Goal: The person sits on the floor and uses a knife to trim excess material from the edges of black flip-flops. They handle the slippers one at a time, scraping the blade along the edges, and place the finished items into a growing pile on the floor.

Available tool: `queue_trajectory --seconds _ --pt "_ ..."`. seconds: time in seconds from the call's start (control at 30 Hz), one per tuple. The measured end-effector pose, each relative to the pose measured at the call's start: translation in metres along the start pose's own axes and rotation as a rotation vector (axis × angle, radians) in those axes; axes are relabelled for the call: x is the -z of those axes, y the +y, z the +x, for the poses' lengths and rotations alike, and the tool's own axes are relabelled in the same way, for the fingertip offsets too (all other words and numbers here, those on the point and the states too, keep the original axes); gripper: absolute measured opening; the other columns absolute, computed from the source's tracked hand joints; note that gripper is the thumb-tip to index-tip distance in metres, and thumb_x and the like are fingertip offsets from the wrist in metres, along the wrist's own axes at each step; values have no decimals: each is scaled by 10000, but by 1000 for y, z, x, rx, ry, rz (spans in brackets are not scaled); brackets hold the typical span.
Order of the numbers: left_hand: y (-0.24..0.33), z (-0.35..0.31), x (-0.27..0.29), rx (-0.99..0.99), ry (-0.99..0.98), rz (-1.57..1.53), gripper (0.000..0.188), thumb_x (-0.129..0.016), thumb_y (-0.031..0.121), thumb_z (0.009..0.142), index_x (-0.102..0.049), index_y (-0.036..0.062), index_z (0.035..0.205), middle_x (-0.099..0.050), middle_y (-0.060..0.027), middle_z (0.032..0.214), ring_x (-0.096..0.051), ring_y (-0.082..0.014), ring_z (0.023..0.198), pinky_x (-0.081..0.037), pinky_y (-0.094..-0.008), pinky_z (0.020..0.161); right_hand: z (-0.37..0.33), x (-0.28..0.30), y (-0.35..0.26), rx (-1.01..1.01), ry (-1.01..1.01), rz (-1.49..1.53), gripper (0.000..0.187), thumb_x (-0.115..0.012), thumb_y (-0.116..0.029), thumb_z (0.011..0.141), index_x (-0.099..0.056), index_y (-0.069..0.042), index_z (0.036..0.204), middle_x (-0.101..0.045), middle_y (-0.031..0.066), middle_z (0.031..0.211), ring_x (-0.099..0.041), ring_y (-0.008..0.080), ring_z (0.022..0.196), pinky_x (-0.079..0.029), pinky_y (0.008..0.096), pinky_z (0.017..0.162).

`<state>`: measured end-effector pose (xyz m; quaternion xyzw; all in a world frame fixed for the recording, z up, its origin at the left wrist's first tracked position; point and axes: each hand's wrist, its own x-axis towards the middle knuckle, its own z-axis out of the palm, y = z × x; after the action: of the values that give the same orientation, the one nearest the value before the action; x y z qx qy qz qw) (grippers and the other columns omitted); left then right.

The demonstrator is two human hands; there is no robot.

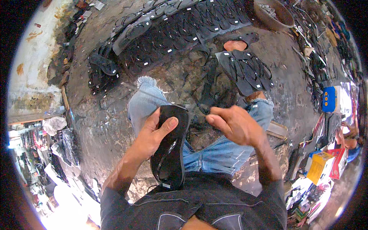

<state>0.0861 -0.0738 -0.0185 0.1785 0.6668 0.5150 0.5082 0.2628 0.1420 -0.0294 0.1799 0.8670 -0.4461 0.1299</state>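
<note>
My left hand (147, 138) grips a black flip-flop (177, 134) by its upper end, thumb lying across the face and the other fingers behind it. The flip-flop stands nearly upright over my left thigh, with a small white tag at its lower end. To its right, my right hand (237, 125) is closed in a pinch. A small dark piece pokes out past those fingertips, and a thin line runs from there toward the flip-flop's top edge. Whether that line is a thread or a slim tool, I cannot tell.
Rows of black flip-flops (153, 50) cover the ground ahead, and a loose pile (102, 67) lies left of them. Several more (245, 71) rest by my right foot. A brown basin (283, 19) stands far right. A yellow box (320, 167) and a blue box (330, 99) sit at right.
</note>
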Motion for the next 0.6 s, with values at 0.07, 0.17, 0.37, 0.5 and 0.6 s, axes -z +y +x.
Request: queue_trajectory --seconds 0.07,0.17,0.37,0.5,0.6 --pt "2 3 2 -11 -13 32 460 -661 384 1021 -572 33 1305 -672 -30 1078 -632 -112 939 -535 -283 817 20 15 -2 127 -72 36 473 -443 -484 1060 -711 -98 1110 -718 248 916 -673 487 910 -537 559 810" --pt "8 7 -7 51 36 3 448 -654 370 1028 -566 31 1307 -661 -24 1083 -625 -111 945 -532 -284 825 44 14 1 199 -55 38 487 -428 -479 1065 -729 -106 1152 -731 238 999 -675 477 962 -534 554 860" --pt "34 1 -42 -123 -220 316 478 -671 295 1018 -528 46 1400 -653 -46 1142 -603 -138 1036 -503 -322 922 75 -17 3 305 203 332 501 -408 -476 1080 -693 -64 1113 -718 171 806 -705 344 723 -562 460 691" --pt "65 6 -19 -234 394 752 360 -673 213 1003 -588 61 1318 -681 -69 1169 -654 -196 1050 -537 -374 976 20 -9 52 -6 664 915 524 -380 -489 1107 -587 -42 927 -491 -6 618 -465 108 487 -370 298 457" --pt "54 23 -23 -366 422 132 268 -692 144 982 -640 69 1234 -704 -79 1186 -690 -219 1078 -562 -405 1008 -8 -19 78 -41 874 835 418 -394 -420 1107 -616 -73 1034 -517 -2 628 -472 90 496 -355 279 443"
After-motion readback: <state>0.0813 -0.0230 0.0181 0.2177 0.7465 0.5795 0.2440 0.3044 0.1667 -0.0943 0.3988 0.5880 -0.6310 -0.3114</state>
